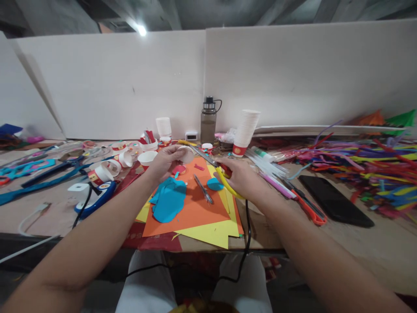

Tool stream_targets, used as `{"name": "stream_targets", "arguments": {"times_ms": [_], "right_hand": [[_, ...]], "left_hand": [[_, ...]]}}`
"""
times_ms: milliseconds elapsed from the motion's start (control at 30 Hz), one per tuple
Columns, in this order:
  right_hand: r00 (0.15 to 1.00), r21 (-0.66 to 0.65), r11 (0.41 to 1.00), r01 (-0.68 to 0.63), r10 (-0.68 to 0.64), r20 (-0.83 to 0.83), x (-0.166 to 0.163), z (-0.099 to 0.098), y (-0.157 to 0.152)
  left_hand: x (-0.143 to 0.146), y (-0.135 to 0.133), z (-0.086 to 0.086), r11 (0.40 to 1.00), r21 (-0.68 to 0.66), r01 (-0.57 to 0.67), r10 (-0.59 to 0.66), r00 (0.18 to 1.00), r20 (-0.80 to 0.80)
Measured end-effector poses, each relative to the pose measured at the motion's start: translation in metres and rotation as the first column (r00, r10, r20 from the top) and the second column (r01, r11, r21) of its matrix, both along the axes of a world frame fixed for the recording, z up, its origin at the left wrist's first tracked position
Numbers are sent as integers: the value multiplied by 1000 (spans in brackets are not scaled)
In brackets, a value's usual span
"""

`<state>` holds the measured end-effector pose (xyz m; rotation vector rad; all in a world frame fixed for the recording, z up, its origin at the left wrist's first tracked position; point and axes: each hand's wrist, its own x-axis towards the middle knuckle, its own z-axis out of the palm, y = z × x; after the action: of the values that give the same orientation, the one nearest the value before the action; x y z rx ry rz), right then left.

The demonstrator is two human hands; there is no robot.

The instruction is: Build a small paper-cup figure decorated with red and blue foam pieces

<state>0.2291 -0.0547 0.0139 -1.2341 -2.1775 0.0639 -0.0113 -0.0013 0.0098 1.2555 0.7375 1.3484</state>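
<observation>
Over the middle of the table point(374, 252), the left hand point(166, 163) is closed around a white cup point(186, 154) held on its side. The right hand point(243, 176) grips yellow-handled scissors point(211, 163), with the blades at the cup's rim. Beneath lie an orange sheet point(192, 211), a blue cutout point(169, 200) and a pen point(203, 189). Behind stand a bottle point(208, 119) and a stack of cups point(246, 130). Toward the right edge lie a phone point(335, 200) and coloured strips point(368, 165).

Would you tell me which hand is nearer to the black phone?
The right. The right hand, gripping yellow scissors, sits left of the black phone; the left hand, holding a white cup, is farther left.
</observation>
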Motion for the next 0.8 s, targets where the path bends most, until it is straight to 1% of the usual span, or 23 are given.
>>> {"name": "stream_targets", "arguments": {"times_ms": [67,133,233,333,400,467,533,600,667,800], "right_hand": [[994,-20,1000,-5,3,-111,-1,3,-3],[976,-70,998,5,-20,-216,-1,6,-5],[945,-128,992,-9,-34,-326,0,6,-7],[915,-162,986,-33,-35,-402,1,3,-5],[878,-208,976,-60,-47,-476,0,1,-4],[812,-281,953,-114,-73,-579,-3,0,-4],[732,-355,917,-181,-116,-672,-6,0,-5],[675,-399,888,-228,-151,-722,-8,0,-6],[657,-411,880,-237,-166,-735,-10,1,-8],[669,-408,881,-239,-156,-727,-11,2,-10]], "left_hand": [[1,-1,-2,987,146,-72,78,996,-40],[3,-4,-3,954,269,-130,154,986,-70],[6,-9,-3,921,354,-166,211,973,-92],[9,-13,-3,905,391,-171,222,971,-88],[10,-12,-4,898,406,-167,216,973,-78],[11,-11,-6,900,400,-173,214,975,-59],[10,-8,-8,906,384,-177,209,977,-43],[9,-7,-10,913,375,-159,186,982,-36],[8,-6,-11,915,380,-138,160,987,-27],[9,-7,-11,917,379,-123,138,990,-11]]}}
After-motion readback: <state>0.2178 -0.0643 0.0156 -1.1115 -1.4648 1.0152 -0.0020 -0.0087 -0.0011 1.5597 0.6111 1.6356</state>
